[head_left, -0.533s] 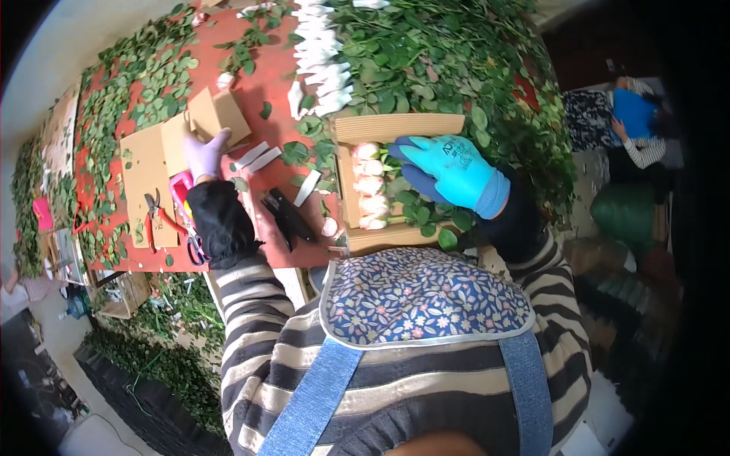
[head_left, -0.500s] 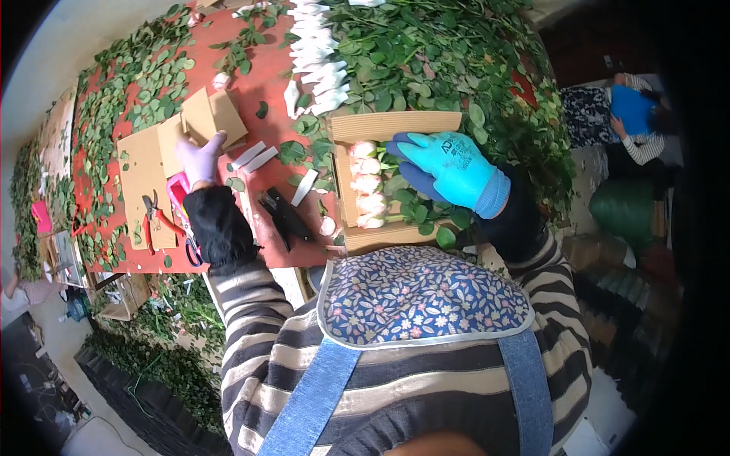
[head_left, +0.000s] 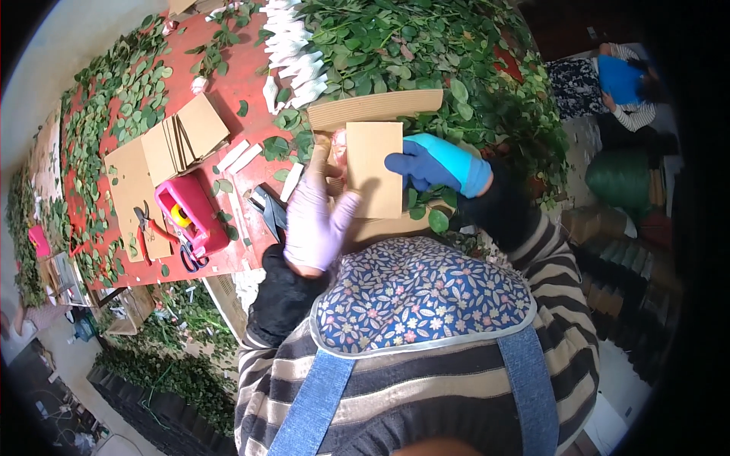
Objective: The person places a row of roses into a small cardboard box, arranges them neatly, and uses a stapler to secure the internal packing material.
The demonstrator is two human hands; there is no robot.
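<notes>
A flat rectangular piece of cardboard (head_left: 378, 178) stands over the pink-and-white roses, hiding most of them; a few rose heads (head_left: 340, 152) show along its left edge. My right hand (head_left: 437, 166), in a turquoise and dark blue glove, grips this piece by its right edge. My left hand (head_left: 318, 216), in a light purple glove, is at the piece's left side with fingers stretched out and thumb apart. Whether the left fingertips touch the roses cannot be made out. Beneath lies a corrugated cardboard wrap (head_left: 380, 108) with raised far edge.
To the left on the red table (head_left: 247, 83) are stacked cardboard pieces (head_left: 186, 137), a pink tape dispenser (head_left: 194, 220), red-handled pruners (head_left: 152, 228) and a black stapler (head_left: 268, 213). White-sleeved buds (head_left: 296, 57) and leafy stems (head_left: 411, 53) lie beyond. Another person (head_left: 620, 83) is at far right.
My left hand has come right from the cardboard stack to the roses. A cardboard piece now covers the roses, held by my right hand, which earlier rested on the stems.
</notes>
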